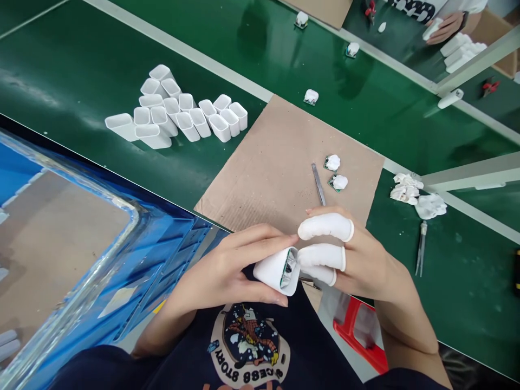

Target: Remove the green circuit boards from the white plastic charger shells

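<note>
My left hand [227, 271] is closed around a white plastic housing [273, 269], its open end turned right with a small part showing inside. My right hand [349, 254], white finger cots on three fingers, presses its fingertips against that open end. Both hands hover just above my lap at the near edge of a brown cardboard sheet [276, 162]. On the cardboard lie metal tweezers [319, 184] and two small circuit boards with white parts [336, 172].
A cluster of several empty white housings [179, 111] stands on the green table at left. A blue crate [81, 238] sits at my left. White scraps [414, 195] and a tool [421, 246] lie at right. Another person's hand [444, 24] works at the far right.
</note>
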Demonstrator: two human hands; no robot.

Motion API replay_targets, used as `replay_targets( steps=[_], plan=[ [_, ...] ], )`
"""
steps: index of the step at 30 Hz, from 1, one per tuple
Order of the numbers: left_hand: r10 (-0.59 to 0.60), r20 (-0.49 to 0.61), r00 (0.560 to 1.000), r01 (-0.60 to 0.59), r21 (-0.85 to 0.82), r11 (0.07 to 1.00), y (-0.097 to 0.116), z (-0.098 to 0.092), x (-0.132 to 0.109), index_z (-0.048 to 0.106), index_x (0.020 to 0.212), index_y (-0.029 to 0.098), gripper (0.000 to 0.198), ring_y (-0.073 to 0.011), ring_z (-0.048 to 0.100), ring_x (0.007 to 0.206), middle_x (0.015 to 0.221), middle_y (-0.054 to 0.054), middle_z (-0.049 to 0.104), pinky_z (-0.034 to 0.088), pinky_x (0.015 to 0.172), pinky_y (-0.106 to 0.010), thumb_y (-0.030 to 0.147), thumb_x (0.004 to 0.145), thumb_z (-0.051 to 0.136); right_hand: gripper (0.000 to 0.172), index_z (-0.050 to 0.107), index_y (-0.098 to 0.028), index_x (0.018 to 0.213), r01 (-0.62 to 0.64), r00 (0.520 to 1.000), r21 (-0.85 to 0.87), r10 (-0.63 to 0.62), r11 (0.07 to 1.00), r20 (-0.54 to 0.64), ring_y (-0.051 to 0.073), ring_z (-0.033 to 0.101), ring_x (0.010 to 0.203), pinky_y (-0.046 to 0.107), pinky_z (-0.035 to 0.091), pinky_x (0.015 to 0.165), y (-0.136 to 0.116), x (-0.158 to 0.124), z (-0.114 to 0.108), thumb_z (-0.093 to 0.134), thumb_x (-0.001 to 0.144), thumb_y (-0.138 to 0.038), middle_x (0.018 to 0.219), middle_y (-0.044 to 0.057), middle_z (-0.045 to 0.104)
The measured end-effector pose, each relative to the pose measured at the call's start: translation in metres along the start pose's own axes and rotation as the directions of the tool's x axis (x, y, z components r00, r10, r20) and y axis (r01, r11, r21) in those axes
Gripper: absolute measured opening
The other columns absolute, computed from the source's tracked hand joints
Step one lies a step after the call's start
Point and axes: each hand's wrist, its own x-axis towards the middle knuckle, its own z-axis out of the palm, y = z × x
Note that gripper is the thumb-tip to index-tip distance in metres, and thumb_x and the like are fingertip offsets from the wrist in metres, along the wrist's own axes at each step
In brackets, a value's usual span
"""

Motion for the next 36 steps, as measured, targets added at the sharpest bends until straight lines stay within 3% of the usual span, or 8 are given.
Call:
replay_targets(
  steps=[3, 10, 14, 21, 29, 33, 36],
  plan=[
    [-0.033, 0.037, 0.999, 0.035, -0.046, 0.998, 0.001, -0.002, 0.002, 0.053, 0.146, 0.028, 0.073, -0.02, 0.07, 0.091, 0.11, -0.009, 0.07, 0.059, 0.076, -0.029, 0.038, 0.079, 0.082, 0.009, 0.061, -0.021, 0.108, -0.008, 0.999, 0.084, 0.005, 0.996, 0.033, 0.02, 0.056, 0.101, 0.04, 0.055, 0.087, 0.0, 0.0, 0.001, 0.057, 0.1, -0.024, 0.11, 0.009, 0.062],
    [-0.011, 0.052, 0.999, 0.018, -0.124, 0.992, 0.001, -0.004, 0.005, 0.056, 0.143, 0.029, 0.072, -0.0201, 0.07, 0.085, 0.103, -0.008, 0.07, 0.059, 0.073, -0.03, 0.037, 0.077, 0.084, 0.013, 0.064, -0.02, 0.102, -0.012, 0.999, 0.306, 0.021, 0.952, -0.024, 0.018, 0.055, 0.084, 0.034, 0.053, 0.073, -0.004, 0.007, 0.009, 0.051, 0.102, -0.023, 0.09, 0.005, 0.059],
    [-0.047, 0.021, 0.999, 0.049, -0.128, 0.991, -0.001, -0.004, 0.003, 0.056, 0.143, 0.029, 0.072, -0.0204, 0.07, 0.09, 0.106, -0.008, 0.07, 0.059, 0.077, -0.031, 0.031, 0.077, 0.084, 0.016, 0.065, -0.021, 0.107, -0.01, 1.0, 0.293, 0.016, 0.956, -0.018, 0.019, 0.054, 0.087, 0.034, 0.053, 0.073, -0.006, 0.008, 0.014, 0.049, 0.103, -0.021, 0.091, 0.005, 0.057],
    [-0.04, -0.013, 0.999, 0.037, -0.181, 0.983, -0.006, -0.003, 0.005, 0.058, 0.141, 0.029, 0.071, -0.0207, 0.07, 0.094, 0.11, -0.007, 0.07, 0.059, 0.083, -0.031, 0.034, 0.075, 0.086, 0.004, 0.062, -0.02, 0.099, -0.027, 0.993, 0.218, 0.05, 0.976, -0.102, 0.017, 0.055, 0.083, 0.032, 0.054, 0.072, -0.006, 0.011, 0.014, 0.06, 0.099, -0.024, 0.092, 0.004, 0.058],
    [-0.061, -0.024, 0.998, 0.056, -0.179, 0.982, -0.002, -0.002, 0.001, 0.061, 0.137, 0.026, 0.066, -0.0203, 0.069, 0.092, 0.108, -0.008, 0.069, 0.058, 0.082, -0.031, 0.032, 0.076, 0.085, 0.011, 0.064, -0.018, 0.104, 0.034, 0.996, 0.027, -0.032, 0.999, -0.083, 0.021, 0.058, 0.089, 0.039, 0.054, 0.074, -0.013, 0.007, 0.012, 0.053, 0.1, -0.017, 0.095, 0.007, 0.063],
    [-0.072, 0.006, 0.997, 0.071, -0.214, 0.974, -0.001, -0.002, 0.001, 0.062, 0.137, 0.025, 0.066, -0.0188, 0.067, 0.093, 0.109, -0.007, 0.069, 0.056, 0.082, -0.029, 0.033, 0.076, 0.086, 0.012, 0.063, -0.018, 0.105, -0.009, 0.992, 0.154, 0.028, 0.988, -0.124, 0.019, 0.058, 0.087, 0.037, 0.055, 0.076, -0.007, 0.006, 0.011, 0.067, 0.094, -0.02, 0.096, 0.006, 0.06],
    [-0.072, 0.016, 0.997, 0.074, -0.217, 0.973, 0.0, -0.003, 0.002, 0.062, 0.136, 0.026, 0.065, -0.0186, 0.067, 0.093, 0.108, -0.007, 0.069, 0.056, 0.081, -0.03, 0.033, 0.077, 0.085, 0.015, 0.062, -0.019, 0.101, 0.002, 0.996, 0.23, 0.018, 0.973, -0.084, 0.019, 0.056, 0.085, 0.035, 0.055, 0.074, -0.002, 0.007, 0.011, 0.071, 0.09, -0.015, 0.094, 0.006, 0.059]
  ],
)
